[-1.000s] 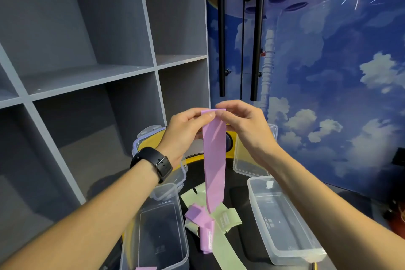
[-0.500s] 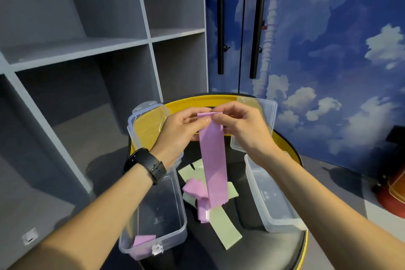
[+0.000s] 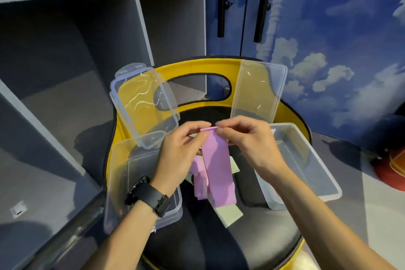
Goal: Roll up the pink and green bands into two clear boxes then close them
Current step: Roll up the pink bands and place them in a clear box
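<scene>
A pink band (image 3: 219, 173) hangs down between my hands over a black seat. My left hand (image 3: 182, 155) and my right hand (image 3: 247, 140) both pinch its top edge, fingertips close together. Its lower end trails onto the seat beside a folded pink piece (image 3: 200, 180). A pale green band (image 3: 229, 213) lies under it, mostly hidden. An open clear box (image 3: 131, 182) stands at the left with its lid (image 3: 142, 103) tilted back. A second open clear box (image 3: 306, 164) stands at the right, its lid (image 3: 258, 92) leaning behind it.
Both boxes rest on a round black seat (image 3: 219, 243) with a yellow rim (image 3: 197, 66). Grey shelving (image 3: 65, 39) fills the left. A blue cloud-printed cabinet with black handles (image 3: 221, 0) stands behind. A red object (image 3: 390, 173) sits on the floor at right.
My hands have come down lower with the pink band, and the camera has tipped downward. More of the band now lies slack on the seat.
</scene>
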